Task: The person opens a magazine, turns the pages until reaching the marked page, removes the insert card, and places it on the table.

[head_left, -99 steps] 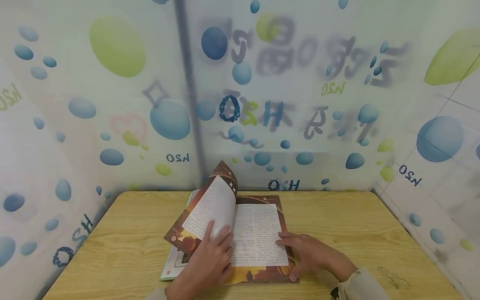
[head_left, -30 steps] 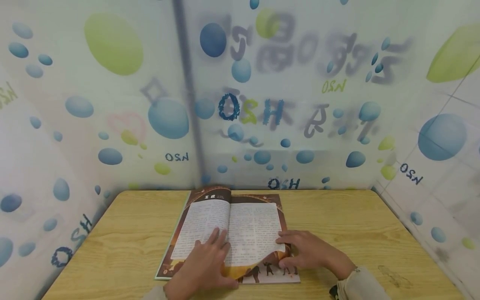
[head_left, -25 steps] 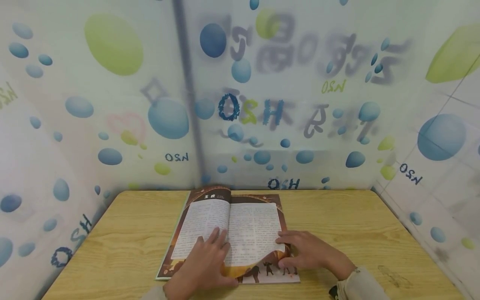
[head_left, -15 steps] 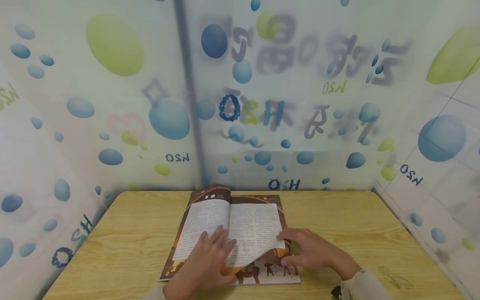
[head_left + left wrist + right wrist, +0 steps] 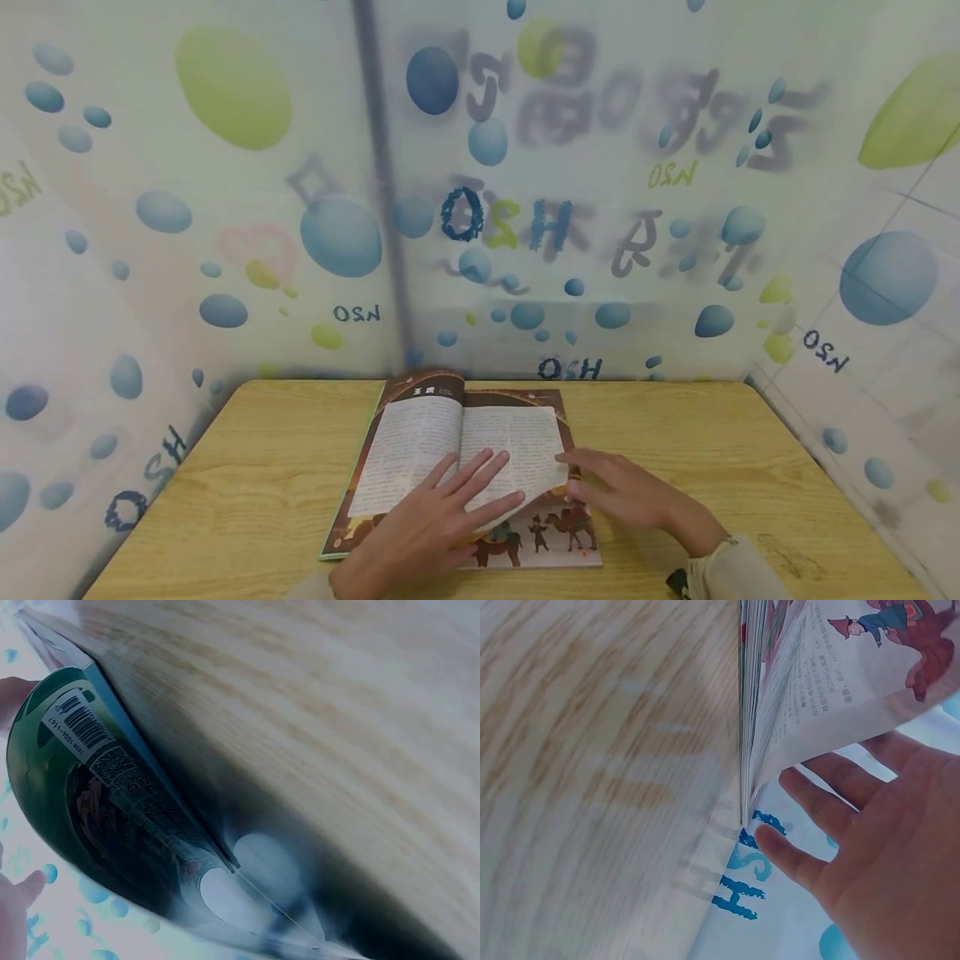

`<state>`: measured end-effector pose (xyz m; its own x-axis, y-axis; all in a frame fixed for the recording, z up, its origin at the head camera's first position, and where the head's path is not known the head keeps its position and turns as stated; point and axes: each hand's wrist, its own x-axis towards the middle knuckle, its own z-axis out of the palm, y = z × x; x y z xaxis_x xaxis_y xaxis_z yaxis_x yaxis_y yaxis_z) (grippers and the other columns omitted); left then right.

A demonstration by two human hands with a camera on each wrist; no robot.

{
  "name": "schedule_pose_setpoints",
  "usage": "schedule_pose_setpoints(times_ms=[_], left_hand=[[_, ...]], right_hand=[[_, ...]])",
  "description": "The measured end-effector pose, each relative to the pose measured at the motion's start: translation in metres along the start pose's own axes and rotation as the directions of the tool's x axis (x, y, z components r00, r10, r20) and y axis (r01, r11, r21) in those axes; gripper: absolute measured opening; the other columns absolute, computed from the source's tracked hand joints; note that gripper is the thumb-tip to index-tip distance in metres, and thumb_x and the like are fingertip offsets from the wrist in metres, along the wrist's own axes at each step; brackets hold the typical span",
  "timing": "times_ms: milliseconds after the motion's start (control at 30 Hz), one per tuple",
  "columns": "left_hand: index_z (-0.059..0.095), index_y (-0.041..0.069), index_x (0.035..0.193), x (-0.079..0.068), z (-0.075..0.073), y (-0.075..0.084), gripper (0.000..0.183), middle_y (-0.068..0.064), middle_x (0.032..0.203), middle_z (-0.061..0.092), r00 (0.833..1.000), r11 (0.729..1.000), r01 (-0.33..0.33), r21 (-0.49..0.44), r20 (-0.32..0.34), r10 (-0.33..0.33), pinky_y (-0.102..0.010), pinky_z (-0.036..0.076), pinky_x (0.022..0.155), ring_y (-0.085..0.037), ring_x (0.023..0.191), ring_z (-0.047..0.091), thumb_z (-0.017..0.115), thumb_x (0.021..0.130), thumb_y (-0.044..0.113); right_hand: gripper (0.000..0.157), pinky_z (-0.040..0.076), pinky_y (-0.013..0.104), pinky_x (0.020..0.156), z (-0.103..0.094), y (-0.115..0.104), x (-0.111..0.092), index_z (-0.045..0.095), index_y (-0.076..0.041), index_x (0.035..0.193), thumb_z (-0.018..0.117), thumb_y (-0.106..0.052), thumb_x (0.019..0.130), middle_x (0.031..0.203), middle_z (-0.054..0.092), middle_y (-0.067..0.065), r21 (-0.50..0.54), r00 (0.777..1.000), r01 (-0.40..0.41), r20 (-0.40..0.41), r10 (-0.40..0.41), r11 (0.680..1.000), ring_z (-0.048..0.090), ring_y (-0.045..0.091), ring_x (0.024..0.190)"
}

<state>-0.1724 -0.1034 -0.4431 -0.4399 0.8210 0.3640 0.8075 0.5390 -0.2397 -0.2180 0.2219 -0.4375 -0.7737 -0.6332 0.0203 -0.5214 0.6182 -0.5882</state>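
Observation:
An open magazine [image 5: 408, 450] lies on the table, brown-bordered with white text panels. My left hand [image 5: 438, 521] spreads its fingers across the gutter and over the lower part of the right page. That page's lower right corner is lifted, uncovering a camel picture [image 5: 570, 529] on the sheet beneath. At the right edge my right hand [image 5: 637, 496] touches the page with extended fingers. The right wrist view shows the raised page [image 5: 862, 697] against these fingers [image 5: 829, 795]. In the left wrist view the green back cover [image 5: 112, 795] bends up, its barcode visible.
The wooden table [image 5: 247, 475] extends on both sides of the magazine. A white curtain-like wall [image 5: 622, 350] with blue and green spots stands directly behind it, and similar panels close in left and right.
The left page, raised 3.3 seconds ago, now lies to the left. My left hand has moved right onto the right page, whose lower corner is lifted further, baring more of the camel picture.

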Motion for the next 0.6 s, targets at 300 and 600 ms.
schedule_pose_setpoints(times_ms=[300,600], left_hand=[[0.035,0.028,0.155,-0.0002,0.0011,-0.0006,0.087,0.001,0.165,0.020,0.998,0.997,-0.038,0.063,-0.052,0.041,-0.049,0.030,0.114,-0.020,0.150,0.022,0.080,0.081,0.036],[0.054,0.026,0.144,0.0005,0.0006,-0.0027,0.063,-0.002,0.160,0.034,1.000,0.994,0.007,0.109,0.015,-0.008,-0.056,0.021,0.117,-0.023,0.150,0.024,0.073,0.084,0.035]], right_hand=[[0.058,0.023,0.068,0.110,0.0001,0.0040,0.0010,0.019,-0.013,0.160,0.038,-0.032,0.108,0.163,0.024,0.011,0.008,0.992,-0.029,-0.126,0.030,1.000,0.026,0.040,0.146],[0.067,0.019,0.069,0.110,0.0012,0.0055,0.0025,0.021,-0.014,0.160,0.043,-0.044,0.105,0.163,0.023,0.013,-0.003,0.989,-0.127,-0.075,0.126,0.992,0.025,0.040,0.147]])
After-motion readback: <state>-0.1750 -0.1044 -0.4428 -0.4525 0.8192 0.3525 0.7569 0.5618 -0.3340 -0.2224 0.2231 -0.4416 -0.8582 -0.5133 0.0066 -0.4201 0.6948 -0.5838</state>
